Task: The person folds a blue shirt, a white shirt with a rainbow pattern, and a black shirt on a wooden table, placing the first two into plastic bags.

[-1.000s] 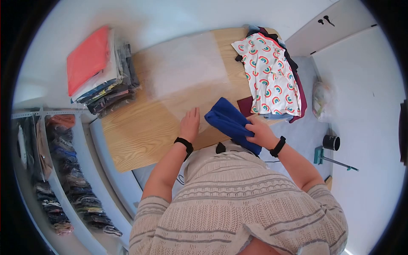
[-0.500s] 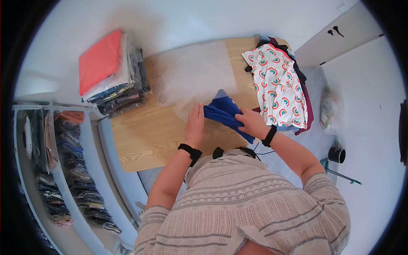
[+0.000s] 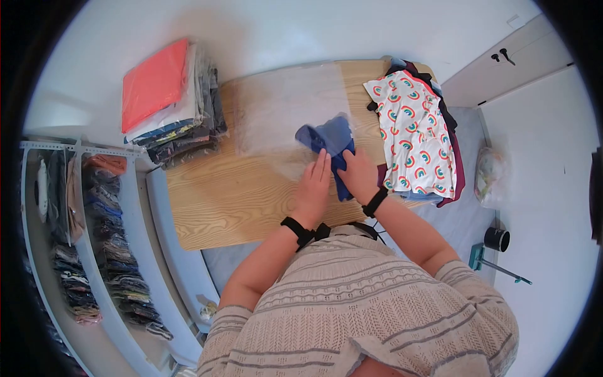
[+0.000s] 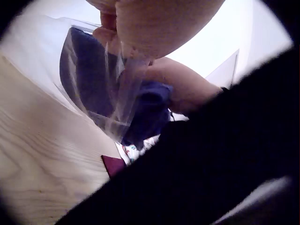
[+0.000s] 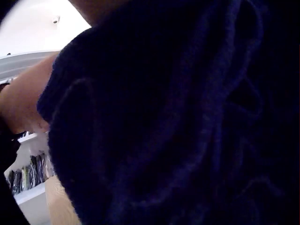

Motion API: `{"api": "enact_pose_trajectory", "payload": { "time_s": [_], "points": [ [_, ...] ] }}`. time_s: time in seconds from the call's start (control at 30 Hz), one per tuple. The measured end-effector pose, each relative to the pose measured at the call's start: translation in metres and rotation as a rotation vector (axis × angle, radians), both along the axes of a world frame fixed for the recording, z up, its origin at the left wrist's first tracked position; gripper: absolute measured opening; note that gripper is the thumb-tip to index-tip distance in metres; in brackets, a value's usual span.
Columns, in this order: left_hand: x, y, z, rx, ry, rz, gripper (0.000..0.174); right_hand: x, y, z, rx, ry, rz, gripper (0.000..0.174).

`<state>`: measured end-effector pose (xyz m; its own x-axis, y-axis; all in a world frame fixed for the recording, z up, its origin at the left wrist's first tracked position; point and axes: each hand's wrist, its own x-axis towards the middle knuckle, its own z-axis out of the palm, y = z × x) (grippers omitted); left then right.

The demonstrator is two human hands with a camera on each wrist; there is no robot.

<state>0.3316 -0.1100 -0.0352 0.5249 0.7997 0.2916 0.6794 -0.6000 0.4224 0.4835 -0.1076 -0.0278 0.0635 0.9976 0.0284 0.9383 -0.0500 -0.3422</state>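
Observation:
A folded blue garment is partly inside a clear plastic bag, whose film covers its upper end. The left hand lies at the garment's left side, its fingers at the bag's opening; in the left wrist view the left hand pinches the film. From the right, the right hand grips the lower part of the garment. Blue cloth fills most of the right wrist view and hides the right fingers there.
Flat clear bags lie on the wooden table. Bagged clothes with a coral one on top are stacked at the left; a rainbow-print shirt tops a clothes pile at the right. Shelves hold packed clothes at the far left.
The blue garment has moved up over the table and its upper end has gone further into a clear bag. Both hands have come closer together, the left one moving right.

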Motion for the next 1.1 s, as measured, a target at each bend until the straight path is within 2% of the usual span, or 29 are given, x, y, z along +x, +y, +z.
{"api": "enact_pose_trajectory", "payload": {
  "time_s": [0.13, 0.2, 0.33, 0.4, 0.5, 0.53, 0.57, 0.6, 0.67, 0.73, 0.8, 0.83, 0.9, 1.03, 1.1],
  "points": [
    [0.013, -0.014, -0.003, -0.012, -0.041, -0.052, 0.063, -0.013, 0.013, -0.028, -0.015, -0.115, -0.132, 0.022],
    [0.016, -0.018, -0.007, -0.166, -0.121, -0.059, 0.071, -0.017, 0.019, -0.037, -0.071, -0.191, -0.175, 0.013],
    [0.014, -0.017, -0.033, -0.194, -0.103, -0.040, 0.072, -0.020, 0.017, -0.062, -0.053, -0.219, -0.164, 0.020],
    [0.008, -0.017, -0.048, -0.156, -0.064, -0.011, 0.071, -0.017, 0.007, -0.077, 0.020, 0.084, -0.104, 0.029],
    [-0.001, -0.021, -0.055, -0.157, 0.046, 0.013, 0.065, -0.011, -0.001, -0.094, 0.053, 0.234, -0.177, 0.039],
    [-0.005, -0.024, -0.058, -0.166, 0.044, 0.018, 0.065, -0.003, -0.001, -0.096, 0.014, 0.429, -0.215, 0.044],
    [-0.010, -0.027, -0.060, -0.081, 0.038, 0.032, 0.063, 0.003, -0.001, -0.099, 0.005, 0.427, -0.212, 0.044],
    [-0.014, -0.030, -0.064, 0.005, 0.032, 0.046, 0.060, 0.007, -0.001, -0.101, 0.009, 0.519, -0.301, 0.049],
    [-0.019, -0.038, -0.080, -0.091, 0.030, 0.131, 0.054, 0.014, -0.001, -0.106, 0.017, 0.702, -0.484, 0.060],
    [-0.023, -0.045, -0.086, -0.186, 0.032, 0.216, 0.050, 0.019, 0.006, -0.109, -0.012, 0.771, -0.507, 0.062],
    [-0.027, -0.049, -0.089, -0.244, -0.084, 0.476, 0.042, 0.024, 0.016, -0.108, -0.039, 0.843, -0.529, 0.063],
    [-0.030, -0.049, -0.090, -0.247, -0.079, 0.481, 0.042, 0.027, 0.021, -0.103, -0.151, 0.991, -0.522, 0.062],
    [-0.034, -0.049, -0.095, -0.435, -0.078, 0.562, 0.037, 0.034, 0.029, -0.099, -0.382, 1.278, -0.506, 0.060],
    [-0.045, -0.047, -0.121, -0.631, -0.156, 0.607, 0.034, 0.040, 0.038, -0.131, -0.511, 1.437, -0.534, 0.055],
    [-0.053, -0.046, -0.135, -0.707, -0.157, 0.639, 0.027, 0.041, 0.041, -0.139, -0.670, 1.603, -0.605, 0.047]
  ]
}}
